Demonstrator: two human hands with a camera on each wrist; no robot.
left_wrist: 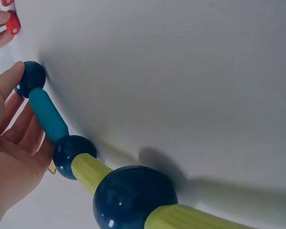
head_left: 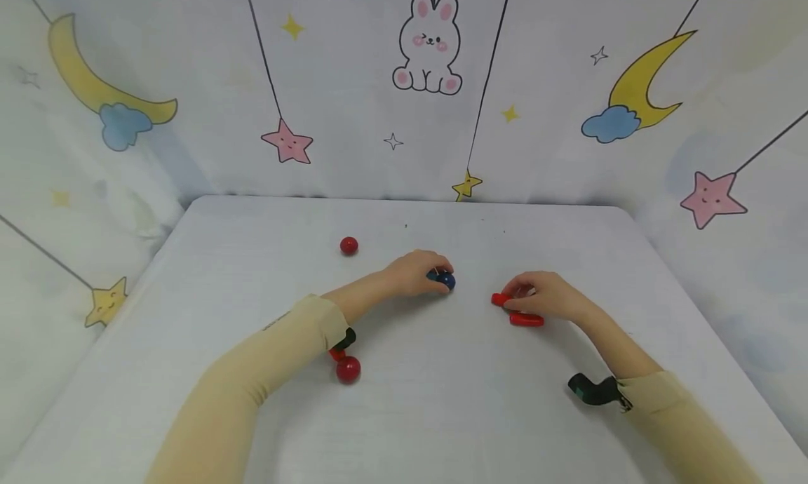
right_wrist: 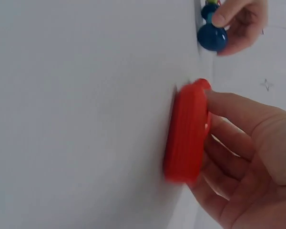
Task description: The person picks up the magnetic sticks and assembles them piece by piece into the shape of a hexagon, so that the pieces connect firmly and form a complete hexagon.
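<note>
My left hand (head_left: 413, 272) pinches a dark blue ball (head_left: 447, 280) at the end of a ball-and-rod chain. In the left wrist view a teal rod (left_wrist: 48, 115) links that ball to a second blue ball (left_wrist: 69, 155), followed by a yellow-green rod (left_wrist: 89, 171), a larger-looking blue ball (left_wrist: 133, 198) and another yellow-green rod (left_wrist: 193, 218). Thumb and fingers of my right hand (head_left: 548, 296) hold a red rod (head_left: 499, 299) at the table surface. Just nearer than it lies a second red rod (head_left: 527, 320), which appears large in the right wrist view.
A red ball (head_left: 349, 245) sits farther back on the white table (head_left: 442, 414). Beside my left forearm is another red ball (head_left: 348, 370) with a red-orange piece (head_left: 337, 354) against it, partly hidden by the wrist camera. A patterned cloth (head_left: 353, 84) hangs behind the table.
</note>
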